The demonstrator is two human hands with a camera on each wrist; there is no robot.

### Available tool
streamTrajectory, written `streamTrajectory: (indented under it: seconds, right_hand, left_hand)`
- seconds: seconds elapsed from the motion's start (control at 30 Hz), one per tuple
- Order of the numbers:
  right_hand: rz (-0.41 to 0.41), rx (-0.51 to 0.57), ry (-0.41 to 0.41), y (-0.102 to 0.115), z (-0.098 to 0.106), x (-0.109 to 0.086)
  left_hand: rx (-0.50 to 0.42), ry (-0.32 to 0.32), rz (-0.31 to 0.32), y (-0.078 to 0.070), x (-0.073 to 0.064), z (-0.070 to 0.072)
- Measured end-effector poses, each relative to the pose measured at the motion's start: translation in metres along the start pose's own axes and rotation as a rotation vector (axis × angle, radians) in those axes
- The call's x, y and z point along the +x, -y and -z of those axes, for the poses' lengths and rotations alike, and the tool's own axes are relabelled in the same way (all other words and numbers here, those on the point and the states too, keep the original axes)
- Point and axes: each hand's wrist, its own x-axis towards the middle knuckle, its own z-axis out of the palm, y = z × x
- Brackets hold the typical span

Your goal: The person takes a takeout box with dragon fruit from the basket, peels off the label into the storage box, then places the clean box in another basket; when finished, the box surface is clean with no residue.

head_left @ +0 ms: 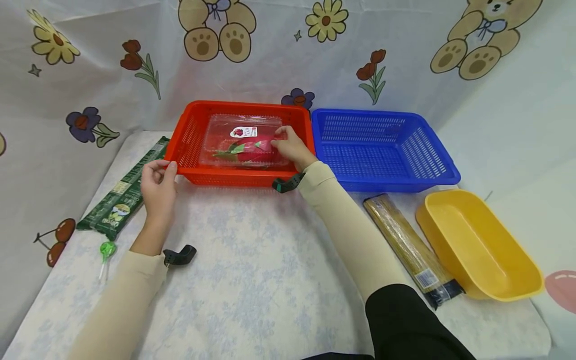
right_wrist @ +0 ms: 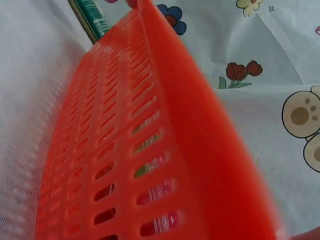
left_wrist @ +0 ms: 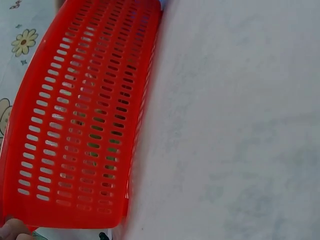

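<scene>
A red basket [head_left: 238,178] with slotted walls stands at the back of the table. In it lies a clear plastic box [head_left: 216,131] with a white label, and a pink dragon fruit [head_left: 256,150] shows through the plastic. My left hand [head_left: 159,187] pinches the basket's rim at the front left corner; its fingertips [left_wrist: 14,229] show there in the left wrist view. Reaching over the basket's right side, my right hand [head_left: 292,147] grips the box by its right end, thumb and fingers at the lid. The basket wall mostly blocks the right wrist view.
A blue basket [head_left: 436,172] stands right of the red one. Nearer me on the right are a pack of dry noodles [head_left: 409,245] and a yellow tub [head_left: 486,245]. On the left lie a long green packet [head_left: 128,192] and a green lollipop [head_left: 107,249].
</scene>
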Motion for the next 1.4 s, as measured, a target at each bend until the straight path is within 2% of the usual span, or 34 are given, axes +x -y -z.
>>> streamTrajectory:
  seconds: [0.17,0.33,0.47,0.67,0.87,1.1,1.4]
  right_hand:
    - [-0.002,0.008,0.022,0.001,0.0,-0.001]
    - [0.0,0.019,0.042,0.001,0.001,-0.002]
    - [0.006,0.02,0.048,0.001,0.002,-0.002]
    - [0.024,-0.009,0.048,0.002,0.002,-0.003]
    - [0.049,0.059,0.044,-0.001,0.002,-0.005]
    - [0.097,0.119,-0.001,0.0,0.003,-0.009]
    - [0.165,0.184,-0.061,0.006,-0.006,-0.022]
  left_hand:
    - [-0.093,-0.02,0.022,0.004,0.004,0.006]
    - [-0.217,-0.008,-0.023,0.012,0.006,0.001]
    - [-0.282,-0.019,-0.049,0.015,0.007,-0.004]
    - [-0.304,-0.055,-0.063,0.017,0.007,-0.008]
    - [-0.3,-0.063,-0.08,0.018,0.006,-0.01]
    - [-0.348,-0.088,-0.031,0.019,0.005,-0.014]
    - [-0.335,-0.101,-0.029,0.019,0.006,-0.013]
